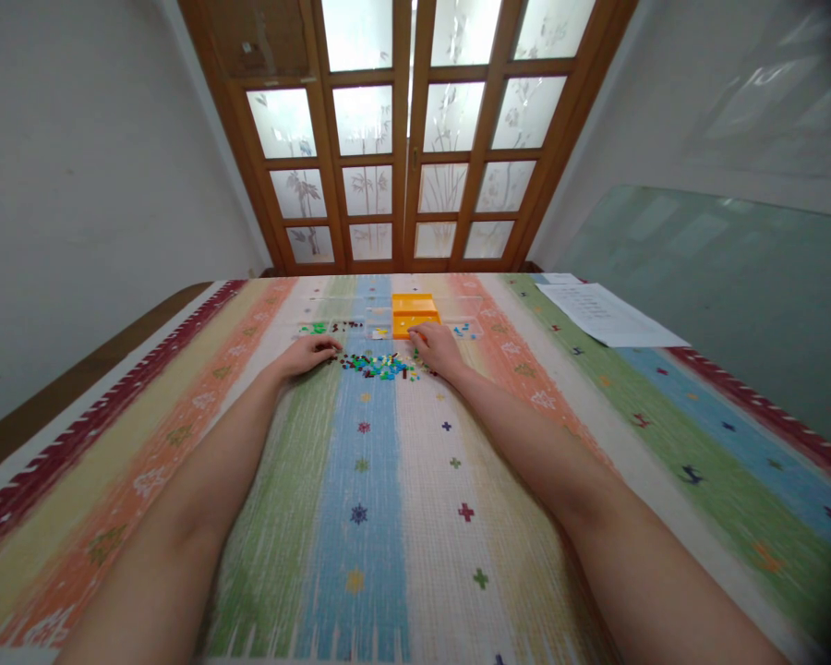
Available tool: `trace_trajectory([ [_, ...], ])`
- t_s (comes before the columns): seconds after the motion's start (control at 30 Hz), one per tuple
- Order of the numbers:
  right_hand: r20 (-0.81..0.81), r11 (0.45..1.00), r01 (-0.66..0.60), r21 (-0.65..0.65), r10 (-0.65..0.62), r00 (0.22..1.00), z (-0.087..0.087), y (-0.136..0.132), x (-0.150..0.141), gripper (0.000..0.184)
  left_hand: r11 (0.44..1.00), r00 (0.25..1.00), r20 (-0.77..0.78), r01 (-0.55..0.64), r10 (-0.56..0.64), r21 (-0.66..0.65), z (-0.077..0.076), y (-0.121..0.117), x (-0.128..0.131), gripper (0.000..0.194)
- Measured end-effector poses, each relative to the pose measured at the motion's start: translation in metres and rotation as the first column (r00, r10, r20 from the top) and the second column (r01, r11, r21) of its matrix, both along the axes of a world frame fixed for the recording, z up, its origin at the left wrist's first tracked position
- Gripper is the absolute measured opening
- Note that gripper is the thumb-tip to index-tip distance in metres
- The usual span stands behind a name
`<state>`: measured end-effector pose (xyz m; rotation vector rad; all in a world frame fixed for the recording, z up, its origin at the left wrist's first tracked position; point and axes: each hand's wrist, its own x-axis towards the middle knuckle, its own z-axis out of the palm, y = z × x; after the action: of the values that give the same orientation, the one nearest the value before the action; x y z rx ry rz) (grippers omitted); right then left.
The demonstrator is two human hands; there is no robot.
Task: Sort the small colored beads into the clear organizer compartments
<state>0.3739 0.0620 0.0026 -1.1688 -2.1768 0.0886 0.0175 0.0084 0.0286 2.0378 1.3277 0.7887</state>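
A loose pile of small coloured pieces (378, 367), mostly blue, green, dark brown and yellow, lies on the striped tablecloth. At its left end rests my left hand (310, 353), fingers curled and drawn together; anything between the fingertips is too small to make out. My right hand (438, 347) is at the front edge of an orange-yellow box (414, 303), to the right of the pile. Its thumb and fingers are pinched, and what they hold, if anything, is hidden. Behind the pile, a clear compartment tray holds green pieces (314, 328), brown pieces (347, 325) and blue pieces (463, 330).
Printed white sheets (606, 312) lie at the table's far right. A pale green glass-like panel (720, 268) stands along the right side. Beyond the table are wooden doors (405, 139) with frosted panes. The striped tablecloth (367, 554) covers the table.
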Motion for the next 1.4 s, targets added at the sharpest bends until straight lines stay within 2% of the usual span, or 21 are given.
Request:
trace_trajectory([
  [0.1, -0.002, 1.000, -0.003, 0.005, 0.003, 1.000, 0.000, 0.000, 0.000, 0.030, 0.997, 0.999, 0.017, 0.037, -0.036, -0.066, 0.001, 0.001, -0.008, 0.025],
  [0.27, -0.001, 1.000, -0.010, -0.011, 0.010, 1.000, 0.003, -0.003, 0.000, 0.029, 0.991, 0.991, -0.097, 0.078, -0.088, -0.107, 0.007, -0.001, -0.018, 0.025],
  [0.43, -0.009, 1.000, -0.014, -0.006, 0.014, 1.000, 0.003, -0.003, -0.001, 0.028, 0.992, 0.981, -0.163, 0.095, -0.107, -0.081, 0.010, -0.002, -0.018, 0.026],
  [0.6, -0.016, 1.000, -0.010, -0.001, 0.010, 1.000, 0.002, -0.002, -0.001, 0.029, 0.996, 0.987, -0.138, 0.081, -0.086, -0.042, 0.002, 0.003, -0.019, 0.021],
  [0.9, 0.000, 1.000, -0.008, -0.013, 0.008, 1.000, 0.002, -0.002, 0.000, 0.029, 0.999, 0.992, -0.118, 0.050, -0.051, -0.010, -0.004, 0.006, -0.019, 0.024],
  [1.17, -0.007, 1.000, -0.012, 0.013, 0.012, 1.000, -0.001, 0.000, 0.000, 0.027, 0.997, 0.996, 0.044, -0.081, 0.081, 0.016, -0.012, 0.007, -0.015, 0.032],
  [1.4, -0.006, 1.000, -0.011, 0.013, 0.011, 1.000, 0.000, 0.000, 0.000, 0.027, 0.980, 0.937, 0.289, -0.182, 0.196, -0.075, -0.003, 0.005, 0.011, 0.029],
])
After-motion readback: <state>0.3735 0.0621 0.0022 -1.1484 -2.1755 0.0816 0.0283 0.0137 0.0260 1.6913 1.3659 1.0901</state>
